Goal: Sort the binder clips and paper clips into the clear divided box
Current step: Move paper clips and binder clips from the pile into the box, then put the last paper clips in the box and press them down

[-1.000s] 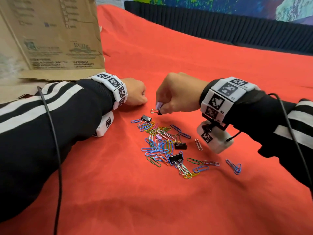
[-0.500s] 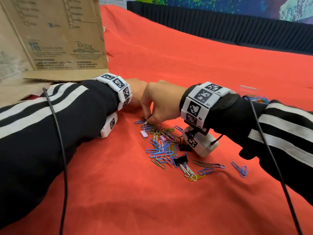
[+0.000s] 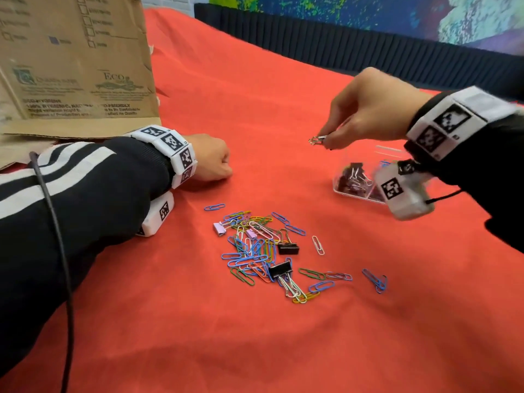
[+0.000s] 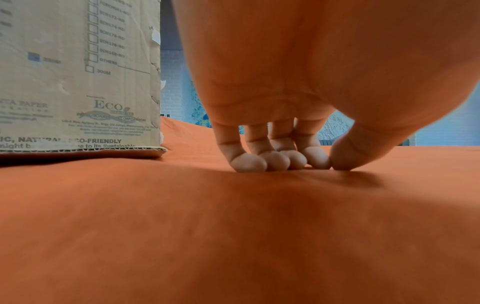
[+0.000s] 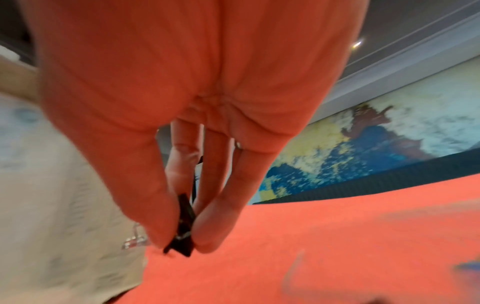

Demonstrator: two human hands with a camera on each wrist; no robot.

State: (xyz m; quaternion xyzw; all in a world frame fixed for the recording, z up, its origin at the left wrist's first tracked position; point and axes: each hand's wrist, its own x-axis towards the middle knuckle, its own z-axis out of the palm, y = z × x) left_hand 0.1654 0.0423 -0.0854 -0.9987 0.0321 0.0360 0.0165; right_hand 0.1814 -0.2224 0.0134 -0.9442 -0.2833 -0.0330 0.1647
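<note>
My right hand (image 3: 329,141) pinches a small black binder clip (image 3: 316,139) between thumb and fingers, held in the air just left of the clear divided box (image 3: 340,181). The right wrist view shows the black binder clip (image 5: 183,230) held at the fingertips of my right hand (image 5: 182,244). The box holds dark binder clips (image 3: 354,177); my wrist hides its right part. A pile of coloured paper clips (image 3: 255,251) lies on the red cloth, with two black binder clips (image 3: 288,248) and purple binder clips (image 3: 219,228) among them. My left hand (image 3: 212,161) rests curled on the cloth, holding nothing.
A cardboard box (image 3: 76,66) stands at the back left, close behind my left arm. Its lower edge (image 4: 78,150) shows in the left wrist view beside my left hand (image 4: 283,162). Stray paper clips (image 3: 375,279) lie right of the pile. A dark ribbed edge (image 3: 340,49) borders the cloth at the back.
My right hand dropped a purple binder clip at the pile, took a black one, and rose to the right toward the clear box. The left hand stayed still.
</note>
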